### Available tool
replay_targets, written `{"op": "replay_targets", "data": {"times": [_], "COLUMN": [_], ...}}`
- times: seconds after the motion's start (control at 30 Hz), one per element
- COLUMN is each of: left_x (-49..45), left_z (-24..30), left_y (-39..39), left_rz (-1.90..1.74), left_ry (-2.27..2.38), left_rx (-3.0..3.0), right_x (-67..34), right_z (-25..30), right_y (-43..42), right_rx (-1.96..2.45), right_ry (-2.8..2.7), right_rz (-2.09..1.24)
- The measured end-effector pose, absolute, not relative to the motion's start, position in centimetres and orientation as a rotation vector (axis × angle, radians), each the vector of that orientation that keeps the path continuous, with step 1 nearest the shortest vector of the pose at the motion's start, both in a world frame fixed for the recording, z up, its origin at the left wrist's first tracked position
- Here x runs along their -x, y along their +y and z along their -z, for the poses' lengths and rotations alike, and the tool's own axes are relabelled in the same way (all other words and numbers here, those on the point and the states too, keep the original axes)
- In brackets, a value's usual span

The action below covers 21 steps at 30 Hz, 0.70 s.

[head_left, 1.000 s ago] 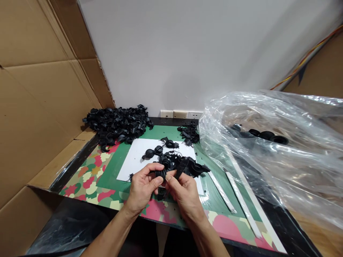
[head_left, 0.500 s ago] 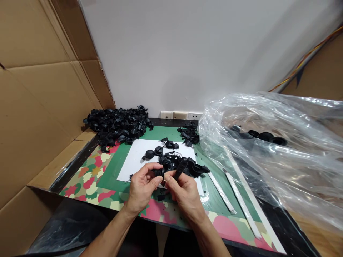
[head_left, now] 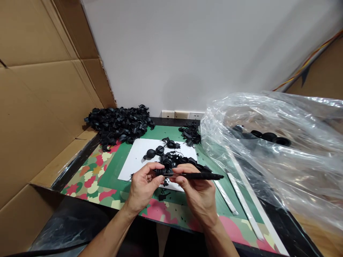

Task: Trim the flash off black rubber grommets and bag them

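My left hand (head_left: 144,182) is closed, thumb and forefinger pinching a small ribbed black rubber piece (head_left: 160,172). Held in my right hand (head_left: 199,192) is a slim knife (head_left: 203,176) with a black handle, lying level and pointing left. Its thin metal blade reaches the ribbed piece; whether it cuts in cannot be made out. Just beyond my hands, loose black rubber pieces (head_left: 184,159) lie bunched on a white sheet (head_left: 131,162). Two round black pieces (head_left: 151,154) sit apart at the bunch's left.
A big heap of black rubber pieces (head_left: 120,125) stands at back left beside a cardboard wall (head_left: 48,107); a smaller pile (head_left: 190,134) is at the back. Clear plastic (head_left: 268,171) covers the right side, with black rings (head_left: 268,137) inside. White strips (head_left: 245,205) lie on the green mat (head_left: 109,175).
My right hand has opened out from its pinch at the rubber piece and turned the knife from steep to level, blade toward the piece. My left hand keeps its hold.
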<state>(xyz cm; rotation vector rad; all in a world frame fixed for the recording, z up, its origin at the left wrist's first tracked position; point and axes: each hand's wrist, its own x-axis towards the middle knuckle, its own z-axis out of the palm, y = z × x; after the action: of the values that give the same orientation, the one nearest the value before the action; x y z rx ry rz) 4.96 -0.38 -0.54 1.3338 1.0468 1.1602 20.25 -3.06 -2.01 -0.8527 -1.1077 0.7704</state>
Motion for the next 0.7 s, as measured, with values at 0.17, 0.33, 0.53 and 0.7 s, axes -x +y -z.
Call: {"op": "replay_targets", "data": {"times": [0.17,0.33,0.53,0.7], "left_x": [-4.9,-5.0,-5.0,-4.9], "left_z": [0.7,0.7,0.8,0.8], "left_y": [-0.3,-0.2,-0.3,-0.4], "left_rz": [-1.144,-1.145,-1.134,-1.139], "left_ry": [1.053,1.065,1.057,1.061], "left_rx": [-1.329,-1.344,-1.353,-1.311], "right_x": [-20.1,-20.1,-20.0,-20.3], "right_z": [2.4,2.6,2.1,1.5], "right_y": [-2.8,-2.8,-2.8,-2.8], "right_rx": [0.863,0.883,0.893,0.894], "right_ry": [-1.167,-1.230,-1.252,-1.323], "right_rz": [-0.719,-0.648,-0.637,-0.571]}}
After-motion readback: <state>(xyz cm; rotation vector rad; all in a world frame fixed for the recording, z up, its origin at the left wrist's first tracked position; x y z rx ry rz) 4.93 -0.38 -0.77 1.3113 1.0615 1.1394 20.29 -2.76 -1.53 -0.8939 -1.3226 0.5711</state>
